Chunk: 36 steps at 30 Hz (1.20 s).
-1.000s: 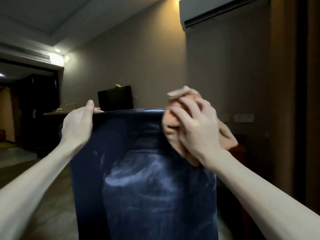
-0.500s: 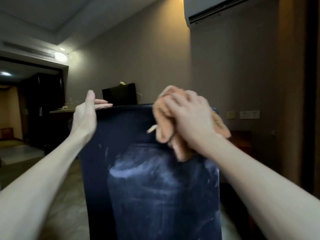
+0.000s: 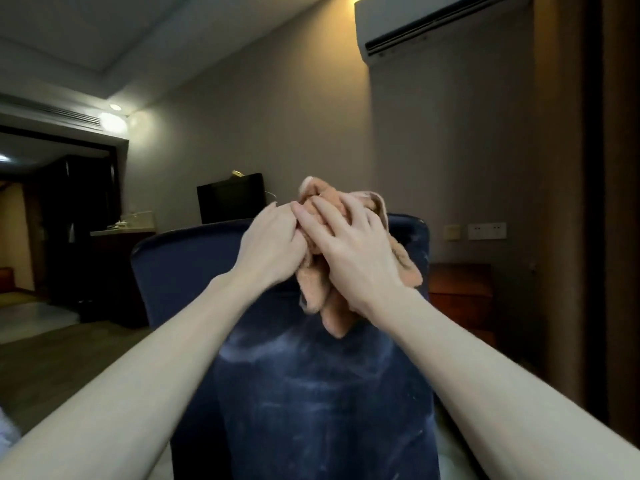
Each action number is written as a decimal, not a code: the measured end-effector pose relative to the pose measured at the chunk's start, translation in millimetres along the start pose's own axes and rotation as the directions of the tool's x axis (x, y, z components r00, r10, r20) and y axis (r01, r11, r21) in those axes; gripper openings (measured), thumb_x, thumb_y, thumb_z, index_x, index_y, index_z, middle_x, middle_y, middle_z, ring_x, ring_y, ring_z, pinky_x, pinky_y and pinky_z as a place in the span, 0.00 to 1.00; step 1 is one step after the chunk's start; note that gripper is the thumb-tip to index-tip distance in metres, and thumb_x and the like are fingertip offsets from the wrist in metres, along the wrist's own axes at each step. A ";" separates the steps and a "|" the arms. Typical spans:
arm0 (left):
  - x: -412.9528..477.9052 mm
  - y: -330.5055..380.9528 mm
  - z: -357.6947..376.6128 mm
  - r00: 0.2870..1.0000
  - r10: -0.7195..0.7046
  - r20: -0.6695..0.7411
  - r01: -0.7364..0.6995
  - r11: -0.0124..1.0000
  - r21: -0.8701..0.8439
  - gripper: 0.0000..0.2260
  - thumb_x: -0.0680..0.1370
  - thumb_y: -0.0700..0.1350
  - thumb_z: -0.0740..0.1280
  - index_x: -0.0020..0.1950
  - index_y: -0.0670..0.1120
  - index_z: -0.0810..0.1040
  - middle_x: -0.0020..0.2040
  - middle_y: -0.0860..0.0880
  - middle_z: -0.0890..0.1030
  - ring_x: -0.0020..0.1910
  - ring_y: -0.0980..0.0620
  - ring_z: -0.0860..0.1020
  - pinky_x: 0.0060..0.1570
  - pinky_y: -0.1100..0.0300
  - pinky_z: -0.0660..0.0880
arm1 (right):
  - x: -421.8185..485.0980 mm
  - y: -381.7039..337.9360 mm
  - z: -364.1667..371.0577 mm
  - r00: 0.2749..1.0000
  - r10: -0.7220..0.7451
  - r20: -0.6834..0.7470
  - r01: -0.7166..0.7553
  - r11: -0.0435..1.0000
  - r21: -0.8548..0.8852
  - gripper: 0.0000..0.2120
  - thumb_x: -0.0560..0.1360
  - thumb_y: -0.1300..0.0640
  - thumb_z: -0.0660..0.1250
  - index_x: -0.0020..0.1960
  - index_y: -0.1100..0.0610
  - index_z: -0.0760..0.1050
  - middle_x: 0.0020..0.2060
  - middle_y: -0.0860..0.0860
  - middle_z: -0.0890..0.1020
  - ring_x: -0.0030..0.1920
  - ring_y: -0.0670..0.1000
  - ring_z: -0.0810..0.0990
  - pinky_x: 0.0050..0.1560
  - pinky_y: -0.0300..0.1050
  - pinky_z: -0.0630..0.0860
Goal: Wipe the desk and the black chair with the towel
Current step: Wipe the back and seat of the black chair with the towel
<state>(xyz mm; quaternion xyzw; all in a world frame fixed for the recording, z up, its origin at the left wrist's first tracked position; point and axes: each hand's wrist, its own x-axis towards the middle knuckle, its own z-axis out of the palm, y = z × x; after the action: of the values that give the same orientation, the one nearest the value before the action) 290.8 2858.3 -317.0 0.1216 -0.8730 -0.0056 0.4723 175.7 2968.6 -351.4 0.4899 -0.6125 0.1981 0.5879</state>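
The black chair fills the lower middle, its backrest facing me with pale smears across it. A bunched orange towel is held in front of the backrest's top edge. My right hand lies over the towel with fingers curled into it. My left hand meets it from the left and grips the towel's left side. The desk cannot be told from the other furniture.
A dark counter with a black screen stands behind the chair at the left. A wooden cabinet sits to the right by the wall. An air conditioner hangs above. A dark doorway opens at far left.
My left hand has left the chair's top left corner and moved right to join the right hand on the towel. The towel has shifted left along the top edge.
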 end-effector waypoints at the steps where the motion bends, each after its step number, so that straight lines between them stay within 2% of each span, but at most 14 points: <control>1: -0.5 1.3 2.6 1.000 0.018 -0.012 -0.018 1.000 -0.004 0.19 0.81 0.41 0.55 0.68 0.48 0.79 0.68 0.49 0.80 0.72 0.47 0.70 0.78 0.57 0.57 | -7.2 6.8 3.6 1.000 0.009 0.017 -0.008 0.999 -0.036 0.25 0.83 0.53 0.60 0.80 0.50 0.65 0.73 0.55 0.73 0.71 0.66 0.70 0.62 0.63 0.71; 4: -8.7 -6.9 1.8 0.997 0.040 -0.063 -0.041 0.999 -0.012 0.22 0.82 0.40 0.57 0.75 0.49 0.75 0.74 0.53 0.75 0.74 0.58 0.62 0.74 0.73 0.43 | -40.6 41.2 5.7 0.996 -0.055 0.075 0.065 0.989 -0.130 0.23 0.84 0.53 0.58 0.79 0.50 0.67 0.76 0.56 0.70 0.71 0.67 0.69 0.63 0.62 0.71; 7: -11.5 -6.2 -0.5 0.998 0.032 -0.051 -0.034 0.999 -0.041 0.21 0.83 0.38 0.59 0.76 0.49 0.75 0.75 0.53 0.74 0.74 0.61 0.59 0.68 0.80 0.39 | -77.5 72.3 -5.0 0.981 0.127 0.144 -0.108 0.985 -0.132 0.26 0.81 0.52 0.51 0.79 0.45 0.65 0.78 0.53 0.65 0.71 0.63 0.67 0.63 0.61 0.71; 10: -10.8 2.5 0.5 0.997 0.009 -0.077 -0.014 0.998 -0.061 0.18 0.82 0.40 0.63 0.72 0.47 0.77 0.70 0.50 0.79 0.71 0.56 0.66 0.74 0.73 0.42 | -97.1 87.9 -18.9 0.934 0.283 0.216 -0.257 0.956 -0.142 0.34 0.74 0.54 0.50 0.80 0.41 0.61 0.78 0.51 0.63 0.65 0.63 0.69 0.59 0.60 0.71; 13: -14.6 11.8 0.8 0.995 -0.068 -0.072 0.066 0.997 -0.033 0.17 0.83 0.47 0.64 0.73 0.51 0.76 0.71 0.54 0.77 0.78 0.51 0.62 0.79 0.55 0.53 | -93.9 92.4 -29.1 0.925 0.379 0.022 -0.380 0.924 0.051 0.33 0.71 0.60 0.59 0.75 0.44 0.71 0.75 0.49 0.71 0.61 0.62 0.72 0.58 0.63 0.73; 16: -12.0 29.5 -0.3 0.980 -0.191 -0.057 0.193 0.981 0.026 0.16 0.84 0.53 0.61 0.71 0.54 0.76 0.69 0.54 0.79 0.79 0.45 0.63 0.75 0.48 0.62 | -69.2 85.6 -37.3 0.940 0.323 -0.107 -0.312 0.944 0.109 0.32 0.72 0.61 0.61 0.76 0.47 0.71 0.74 0.50 0.71 0.64 0.62 0.71 0.62 0.62 0.73; 18: -5.6 46.4 5.2 0.988 -0.143 -0.057 0.148 0.984 0.104 0.17 0.83 0.53 0.60 0.70 0.53 0.77 0.68 0.51 0.80 0.73 0.43 0.69 0.72 0.49 0.64 | -50.3 88.8 -35.2 0.967 0.255 -0.013 -0.253 0.965 0.060 0.34 0.73 0.61 0.62 0.79 0.46 0.66 0.77 0.51 0.68 0.66 0.63 0.70 0.63 0.62 0.72; 20: 2.7 65.1 18.4 1.000 -0.008 0.021 0.005 0.992 0.129 0.19 0.83 0.50 0.59 0.73 0.53 0.74 0.74 0.50 0.76 0.73 0.44 0.70 0.74 0.51 0.62 | -49.4 93.2 -23.7 0.960 0.242 0.139 -0.249 0.968 0.033 0.37 0.74 0.62 0.64 0.81 0.46 0.62 0.79 0.52 0.65 0.69 0.64 0.68 0.64 0.64 0.73; 23: 14.2 82.9 43.2 0.987 0.113 0.118 -0.131 0.978 0.163 0.23 0.82 0.45 0.58 0.78 0.48 0.70 0.79 0.47 0.70 0.79 0.48 0.64 0.81 0.49 0.50 | -77.6 89.7 -5.1 0.948 0.251 0.194 -0.267 0.962 0.060 0.35 0.77 0.61 0.59 0.83 0.50 0.57 0.82 0.55 0.58 0.77 0.66 0.61 0.68 0.62 0.72; 25: 11.5 78.8 56.4 0.989 0.139 0.043 -0.144 0.976 0.164 0.25 0.80 0.42 0.57 0.79 0.45 0.70 0.76 0.46 0.72 0.77 0.48 0.65 0.82 0.50 0.47 | -110.6 80.1 8.7 0.955 0.237 0.178 -0.261 0.957 0.124 0.34 0.77 0.61 0.58 0.83 0.51 0.58 0.83 0.55 0.54 0.82 0.63 0.54 0.69 0.60 0.74; 28: 3.4 67.7 64.5 0.972 0.231 -0.038 -0.222 0.961 0.165 0.26 0.75 0.36 0.59 0.75 0.41 0.72 0.68 0.46 0.77 0.70 0.46 0.71 0.82 0.50 0.48 | -182.5 51.3 35.8 0.910 0.319 0.265 -0.381 0.896 0.228 0.45 0.70 0.67 0.67 0.83 0.45 0.57 0.83 0.51 0.49 0.83 0.60 0.50 0.57 0.57 0.82; 31: 7.3 62.4 63.7 0.975 0.214 -0.060 -0.205 0.970 0.130 0.26 0.75 0.33 0.60 0.74 0.44 0.72 0.63 0.48 0.77 0.67 0.48 0.72 0.81 0.53 0.47 | -234.9 24.9 45.0 0.858 0.345 0.381 -0.468 0.830 0.303 0.43 0.73 0.60 0.62 0.81 0.35 0.52 0.83 0.44 0.51 0.83 0.48 0.46 0.57 0.49 0.82; 33: 7.0 60.9 65.2 0.976 0.203 -0.083 -0.194 0.975 0.111 0.27 0.75 0.32 0.59 0.73 0.44 0.73 0.62 0.49 0.77 0.66 0.49 0.72 0.81 0.54 0.45 | -241.5 25.0 35.1 0.881 0.348 0.321 -0.449 0.828 0.335 0.37 0.72 0.57 0.57 0.80 0.39 0.62 0.82 0.42 0.56 0.82 0.44 0.51 0.63 0.42 0.78; 36: -2.5 59.8 69.7 0.969 0.213 -0.128 -0.201 0.974 0.101 0.26 0.73 0.32 0.60 0.72 0.43 0.73 0.62 0.49 0.76 0.65 0.49 0.72 0.82 0.53 0.43 | -218.2 40.0 11.0 0.908 0.383 0.172 -0.419 0.851 0.316 0.38 0.69 0.65 0.64 0.79 0.50 0.68 0.81 0.49 0.63 0.81 0.50 0.59 0.75 0.38 0.66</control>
<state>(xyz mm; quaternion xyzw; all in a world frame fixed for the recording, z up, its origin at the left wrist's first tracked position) 222.1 2909.6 -350.3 0.0504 -0.8455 0.0904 0.5239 99.2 3057.4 -540.0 0.4565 -0.6859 0.3954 0.4059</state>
